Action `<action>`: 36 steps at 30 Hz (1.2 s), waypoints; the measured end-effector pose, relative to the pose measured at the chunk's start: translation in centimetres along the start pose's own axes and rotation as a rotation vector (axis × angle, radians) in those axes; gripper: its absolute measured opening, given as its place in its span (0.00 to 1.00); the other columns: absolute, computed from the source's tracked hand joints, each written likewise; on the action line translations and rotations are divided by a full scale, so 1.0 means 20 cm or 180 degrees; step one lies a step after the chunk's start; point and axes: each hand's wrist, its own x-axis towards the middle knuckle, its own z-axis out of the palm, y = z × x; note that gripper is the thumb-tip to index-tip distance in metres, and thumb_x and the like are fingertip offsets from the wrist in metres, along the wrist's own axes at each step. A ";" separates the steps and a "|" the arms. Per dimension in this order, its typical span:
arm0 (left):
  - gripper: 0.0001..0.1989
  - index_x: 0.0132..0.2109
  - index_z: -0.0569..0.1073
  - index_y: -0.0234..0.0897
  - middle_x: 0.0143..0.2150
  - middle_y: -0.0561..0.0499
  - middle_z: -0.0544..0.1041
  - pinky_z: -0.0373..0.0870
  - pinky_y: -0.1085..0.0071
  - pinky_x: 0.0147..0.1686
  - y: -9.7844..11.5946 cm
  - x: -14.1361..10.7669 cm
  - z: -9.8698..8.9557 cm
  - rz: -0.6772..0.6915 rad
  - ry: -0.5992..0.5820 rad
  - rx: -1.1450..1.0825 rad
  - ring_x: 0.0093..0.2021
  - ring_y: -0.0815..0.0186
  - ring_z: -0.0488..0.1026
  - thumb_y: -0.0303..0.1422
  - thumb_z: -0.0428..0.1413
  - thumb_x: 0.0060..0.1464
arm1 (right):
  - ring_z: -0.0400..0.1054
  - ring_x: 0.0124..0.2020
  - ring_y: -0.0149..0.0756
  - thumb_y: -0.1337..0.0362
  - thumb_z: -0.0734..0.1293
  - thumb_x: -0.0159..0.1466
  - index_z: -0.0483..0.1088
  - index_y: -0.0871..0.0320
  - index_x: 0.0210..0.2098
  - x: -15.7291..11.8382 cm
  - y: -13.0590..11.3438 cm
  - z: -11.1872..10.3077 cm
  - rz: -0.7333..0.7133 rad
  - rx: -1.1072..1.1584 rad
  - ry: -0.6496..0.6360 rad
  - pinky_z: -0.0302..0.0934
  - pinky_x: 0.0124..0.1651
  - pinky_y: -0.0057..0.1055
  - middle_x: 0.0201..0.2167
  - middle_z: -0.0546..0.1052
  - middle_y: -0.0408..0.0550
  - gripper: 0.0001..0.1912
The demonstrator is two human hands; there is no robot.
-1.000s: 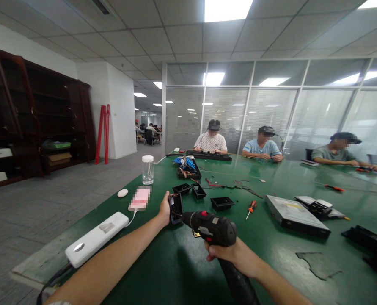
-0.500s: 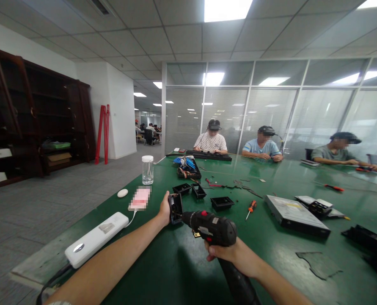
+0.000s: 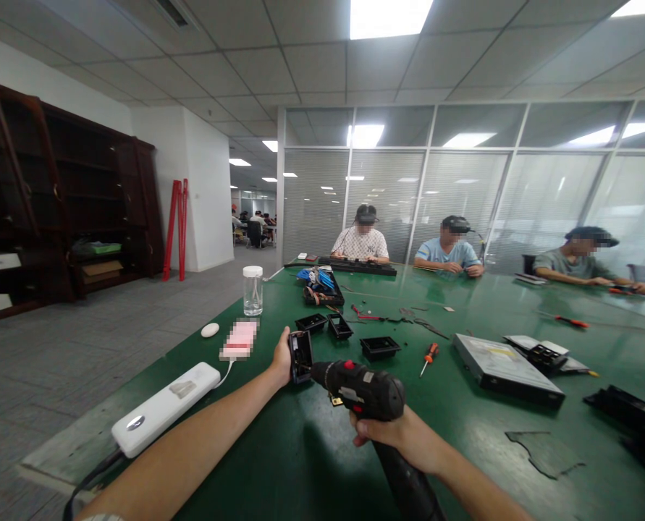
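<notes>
Gripping box in left hand, open side facing drill, over table | Clasping drill in right hand, nose up at box | Apparently working a fastener inside; next, calls for straight bit, braced box

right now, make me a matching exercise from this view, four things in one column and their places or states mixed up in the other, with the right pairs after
Things
1. power drill
2. black box nearest the drill's tip
3. clear jar
4. red poles

Places or states
a. upright by the white wall
b. held in the left hand
c. topped with a white lid
d. gripped by the right hand

Pairs: 1-d, 2-b, 3-c, 4-a
</notes>
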 end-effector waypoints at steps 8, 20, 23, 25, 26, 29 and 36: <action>0.21 0.31 0.69 0.34 0.18 0.51 0.70 0.64 0.68 0.20 0.01 -0.02 0.02 -0.0120 0.0123 -0.0006 0.17 0.63 0.68 0.49 0.48 0.44 | 0.63 0.28 0.32 0.61 0.66 0.51 0.66 0.61 0.37 0.00 0.02 -0.01 0.0021 -0.0169 0.0005 0.62 0.36 0.34 0.27 0.66 0.43 0.15; 0.18 0.31 0.70 0.34 0.19 0.51 0.72 0.65 0.70 0.21 0.02 -0.03 0.03 -0.0135 0.0174 -0.0217 0.20 0.64 0.70 0.46 0.50 0.45 | 0.62 0.28 0.31 0.60 0.65 0.52 0.65 0.60 0.39 0.00 0.02 -0.01 -0.0075 -0.0134 -0.0072 0.62 0.37 0.34 0.26 0.65 0.43 0.16; 0.18 0.31 0.70 0.34 0.19 0.51 0.71 0.65 0.70 0.21 0.02 -0.03 0.03 -0.0170 0.0201 -0.0220 0.20 0.64 0.70 0.46 0.51 0.45 | 0.62 0.28 0.31 0.59 0.65 0.52 0.65 0.61 0.38 0.00 0.02 -0.01 -0.0072 -0.0207 -0.0062 0.62 0.36 0.34 0.26 0.65 0.43 0.16; 0.18 0.31 0.70 0.34 0.19 0.51 0.72 0.65 0.70 0.21 0.02 -0.03 0.03 -0.0161 0.0191 -0.0207 0.20 0.63 0.70 0.46 0.50 0.45 | 0.62 0.28 0.31 0.59 0.65 0.52 0.66 0.61 0.37 0.00 0.02 -0.02 -0.0067 -0.0255 -0.0075 0.62 0.36 0.33 0.26 0.65 0.43 0.15; 0.18 0.31 0.70 0.34 0.19 0.51 0.72 0.65 0.69 0.21 0.02 -0.03 0.03 -0.0147 0.0181 -0.0200 0.20 0.63 0.70 0.46 0.51 0.45 | 0.62 0.28 0.31 0.59 0.65 0.52 0.66 0.61 0.36 0.00 0.02 -0.02 -0.0064 -0.0263 -0.0074 0.61 0.36 0.33 0.26 0.65 0.43 0.15; 0.18 0.31 0.70 0.34 0.19 0.51 0.71 0.65 0.69 0.21 0.02 -0.03 0.02 -0.0124 0.0155 -0.0178 0.20 0.63 0.70 0.47 0.50 0.45 | 0.62 0.28 0.31 0.59 0.65 0.52 0.67 0.61 0.35 0.00 0.02 -0.02 -0.0044 -0.0273 -0.0048 0.61 0.36 0.33 0.26 0.65 0.43 0.14; 0.20 0.31 0.69 0.34 0.17 0.52 0.69 0.64 0.69 0.19 0.02 -0.03 0.03 -0.0142 0.0077 -0.0206 0.17 0.64 0.68 0.48 0.48 0.46 | 0.61 0.28 0.31 0.61 0.66 0.51 0.66 0.60 0.37 0.00 0.01 0.00 -0.0002 -0.0071 0.0015 0.62 0.36 0.34 0.27 0.65 0.43 0.15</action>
